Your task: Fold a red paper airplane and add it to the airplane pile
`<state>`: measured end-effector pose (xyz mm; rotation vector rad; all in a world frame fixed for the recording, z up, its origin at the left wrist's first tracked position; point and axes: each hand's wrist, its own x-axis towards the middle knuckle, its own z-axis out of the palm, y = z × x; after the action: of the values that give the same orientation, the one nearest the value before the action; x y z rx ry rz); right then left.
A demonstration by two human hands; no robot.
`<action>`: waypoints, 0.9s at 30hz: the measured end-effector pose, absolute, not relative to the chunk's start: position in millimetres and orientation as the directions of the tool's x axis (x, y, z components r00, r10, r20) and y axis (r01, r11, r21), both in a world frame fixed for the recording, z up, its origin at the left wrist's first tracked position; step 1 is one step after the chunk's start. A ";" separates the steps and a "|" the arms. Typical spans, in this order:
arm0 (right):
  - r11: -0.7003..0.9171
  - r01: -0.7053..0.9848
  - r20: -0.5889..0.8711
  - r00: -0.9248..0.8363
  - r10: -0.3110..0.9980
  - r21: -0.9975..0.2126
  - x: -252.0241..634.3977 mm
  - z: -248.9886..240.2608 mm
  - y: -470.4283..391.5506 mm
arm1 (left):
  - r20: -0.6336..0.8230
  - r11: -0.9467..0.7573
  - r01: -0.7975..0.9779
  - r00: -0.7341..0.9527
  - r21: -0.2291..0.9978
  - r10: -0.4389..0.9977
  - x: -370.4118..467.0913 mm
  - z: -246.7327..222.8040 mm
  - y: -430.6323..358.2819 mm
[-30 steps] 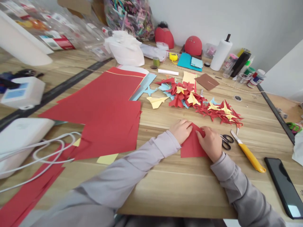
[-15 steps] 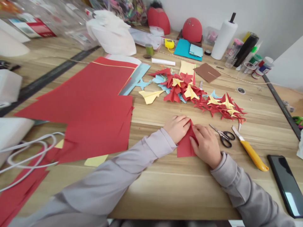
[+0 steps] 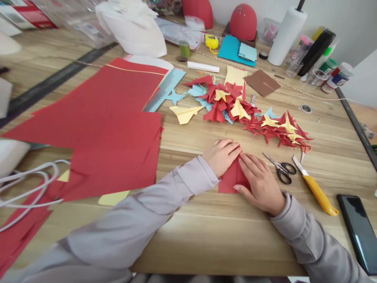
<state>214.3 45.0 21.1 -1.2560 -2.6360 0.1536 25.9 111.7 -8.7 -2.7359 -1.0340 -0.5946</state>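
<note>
A small piece of red paper (image 3: 227, 184) lies on the table in front of me, its top corners folded inward toward a point. My left hand (image 3: 221, 156) is closed on its upper left side, fingertips holding the folded tip down. Flat across the right part of the paper lies my right hand (image 3: 259, 179), open, its fingers stretched toward the tip and the thumb apart, low on the sheet. Both hands hide much of the folds. Just right of my right hand are black-handled scissors (image 3: 283, 169) and a yellow utility knife (image 3: 316, 188).
Beyond the hands is a pile of folded red, yellow and blue paper shapes (image 3: 226, 100). Large red sheets (image 3: 114, 153) spread to the left, near a white cable (image 3: 35, 184). A phone (image 3: 357, 228) lies at the right edge. Bottles and jars (image 3: 335, 78) stand at the back right.
My right hand has flattened from a bent-finger grip at the fold and now lies on the paper, thumb spread. My left hand stays near the tip. The view has shifted slightly.
</note>
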 end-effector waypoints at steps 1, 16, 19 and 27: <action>0.628 0.757 0.145 -0.611 0.778 -0.181 214.0 21.2 44.7 | 0.409 -0.750 0.662 0.685 -0.003 0.603 25.7 -8.5 111.7; 0.622 0.774 0.113 -0.612 0.783 -0.119 215.0 20.0 41.1 | 0.361 -0.744 0.668 0.687 0.030 0.631 26.4 -8.1 111.9; 0.615 0.779 0.118 -0.604 0.789 -0.124 215.2 19.5 39.5 | 0.373 -0.742 0.670 0.681 0.031 0.630 26.2 -8.8 112.2; 0.612 0.782 0.108 -0.602 0.791 -0.116 215.6 18.6 35.7 | 0.387 -0.720 0.694 0.656 0.030 0.648 27.6 -5.2 110.7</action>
<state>215.6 35.7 18.6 -1.3193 -2.6844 0.0852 27.6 110.7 -5.2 -2.7477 -1.1179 -0.5704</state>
